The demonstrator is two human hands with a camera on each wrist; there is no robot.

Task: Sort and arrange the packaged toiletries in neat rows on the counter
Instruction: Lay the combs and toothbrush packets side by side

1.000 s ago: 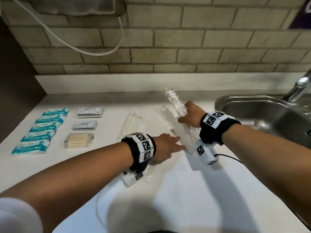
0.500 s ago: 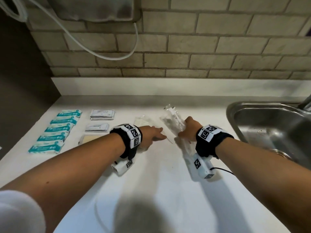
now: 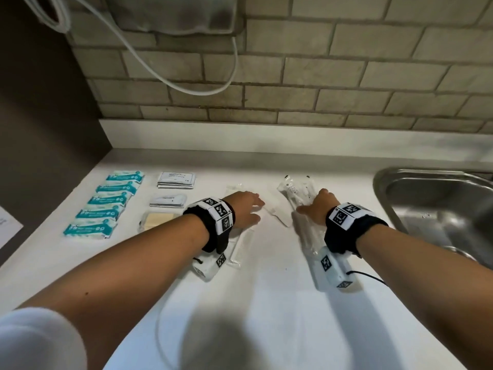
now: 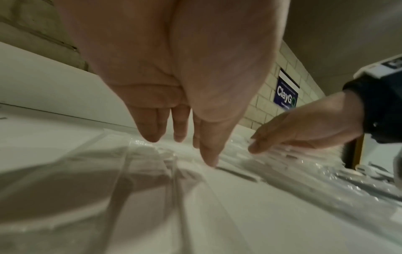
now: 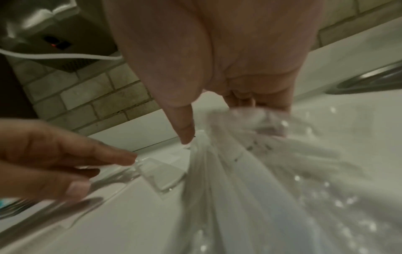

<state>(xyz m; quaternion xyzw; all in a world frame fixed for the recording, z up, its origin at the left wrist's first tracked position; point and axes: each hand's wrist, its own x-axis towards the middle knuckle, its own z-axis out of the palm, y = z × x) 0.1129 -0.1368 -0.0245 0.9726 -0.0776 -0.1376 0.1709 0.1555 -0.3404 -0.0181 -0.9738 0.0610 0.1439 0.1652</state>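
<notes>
My left hand [image 3: 248, 209] lies flat with straight fingers [image 4: 180, 128] on clear plastic packets [image 3: 240, 244] on the white counter [image 3: 266, 303]. My right hand [image 3: 317, 206] grips a bundle of clear packets [image 3: 293, 188], thumb out to the left; the bundle [image 5: 250, 171] lies along the counter under the wrist. One more clear packet [image 3: 277, 217] lies between the hands. At the left, several teal packets [image 3: 106, 204] form a column, beside two stacks of white sachets [image 3: 176, 180] [image 3: 168, 201] and a beige bar in clear wrap [image 3: 157, 220].
A steel sink [image 3: 381, 188] is sunk into the counter right of my right hand. A brick wall with a raised white ledge [image 3: 266, 134] closes the back. A grey wall unit [image 3: 173, 14] and white cable [image 3: 186, 89] hang above. A sheet of paper [image 3: 8, 225] lies at the far left.
My left hand has moved left, away from the right hand, onto the clear packets. The right hand has brought its bundle down flatter on the counter.
</notes>
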